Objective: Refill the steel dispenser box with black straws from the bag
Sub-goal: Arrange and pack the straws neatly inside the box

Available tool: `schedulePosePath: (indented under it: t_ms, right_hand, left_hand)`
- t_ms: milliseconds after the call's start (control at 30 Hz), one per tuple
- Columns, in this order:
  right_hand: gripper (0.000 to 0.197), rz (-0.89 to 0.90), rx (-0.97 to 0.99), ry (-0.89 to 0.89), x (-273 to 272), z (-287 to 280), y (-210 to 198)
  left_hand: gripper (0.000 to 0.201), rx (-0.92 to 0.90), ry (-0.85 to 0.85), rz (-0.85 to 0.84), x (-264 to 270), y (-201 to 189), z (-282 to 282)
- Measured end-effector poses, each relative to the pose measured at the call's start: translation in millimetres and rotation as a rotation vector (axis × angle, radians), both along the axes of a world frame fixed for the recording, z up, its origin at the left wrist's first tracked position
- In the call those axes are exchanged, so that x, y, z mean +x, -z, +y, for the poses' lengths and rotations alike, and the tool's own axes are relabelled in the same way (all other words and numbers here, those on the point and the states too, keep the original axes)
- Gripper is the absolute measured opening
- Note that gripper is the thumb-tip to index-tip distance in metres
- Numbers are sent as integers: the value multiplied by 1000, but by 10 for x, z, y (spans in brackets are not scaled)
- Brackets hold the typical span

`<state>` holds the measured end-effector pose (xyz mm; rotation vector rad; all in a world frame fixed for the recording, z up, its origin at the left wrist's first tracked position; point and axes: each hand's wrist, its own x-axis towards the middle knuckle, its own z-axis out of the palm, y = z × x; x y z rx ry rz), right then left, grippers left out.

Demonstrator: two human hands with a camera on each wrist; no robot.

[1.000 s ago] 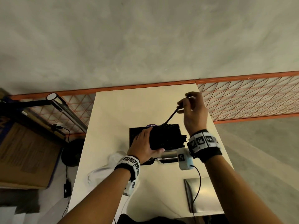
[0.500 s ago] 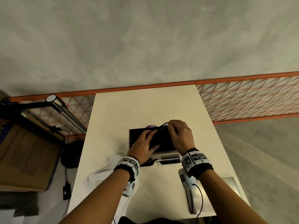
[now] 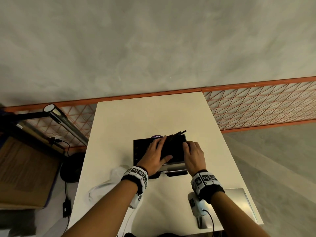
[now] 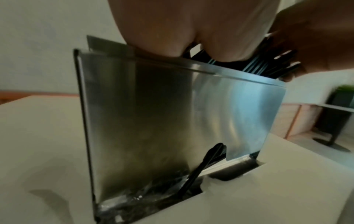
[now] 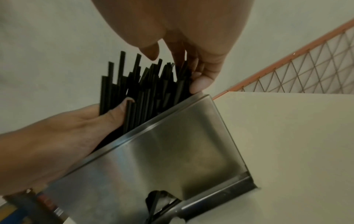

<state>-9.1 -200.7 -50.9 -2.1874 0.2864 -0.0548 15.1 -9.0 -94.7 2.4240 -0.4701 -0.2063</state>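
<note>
The steel dispenser box stands open-topped in the middle of the white table. A bundle of black straws lies slanted in it, ends poking past the far right corner. My left hand grips the bundle, fingers over it and thumb across the front. My right hand is at the box's right end, and its fingertips touch the straw ends while the thumb stays apart. One straw sticks out of the front slot. The crumpled plastic bag lies on the left.
A flat steel lid lies at the table's near right corner. A purple object peeks from behind the box. An orange mesh fence runs behind the table. On the left are a desk lamp and a cardboard box.
My right hand, which held one straw raised above the box, came down and now rests at the straw ends. The left hand stayed on the bundle.
</note>
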Motion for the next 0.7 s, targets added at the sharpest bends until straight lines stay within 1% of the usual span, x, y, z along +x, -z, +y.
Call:
schedulePosePath:
  t_ms: [67, 167, 233, 300, 333, 433, 467, 600, 700]
  right_hand:
    - [25, -18, -8, -21, -5, 35, -24]
    - [28, -11, -10, -60, -17, 41, -61]
    - [32, 1, -17, -96, -29, 17, -72]
    - [35, 12, -42, -155, -52, -19, -69]
    - [39, 17, -50, -183, -64, -36, -64]
    - [67, 35, -96, -262, -83, -99, -36]
    - [69, 42, -119, -291, -80, -117, -11]
    - [55, 13, -269, -363, -38, -133, 58]
    - [47, 36, -461, -406, 29, -59, 71]
  left_hand:
    - [92, -51, -34, 32, -1, -40, 19]
    - [97, -91, -33, 33, -9, -51, 80]
    - [99, -85, -37, 40, -3, -46, 135]
    - [105, -52, -34, 50, 2, -41, 190]
    - [109, -26, -28, 49, 1, -37, 215]
    - [113, 21, -33, 43, -12, -4, 239]
    - [113, 27, -38, 43, -16, 3, 232]
    - [112, 63, -48, 54, -24, -4, 187]
    - [113, 67, -65, 71, -22, -18, 179]
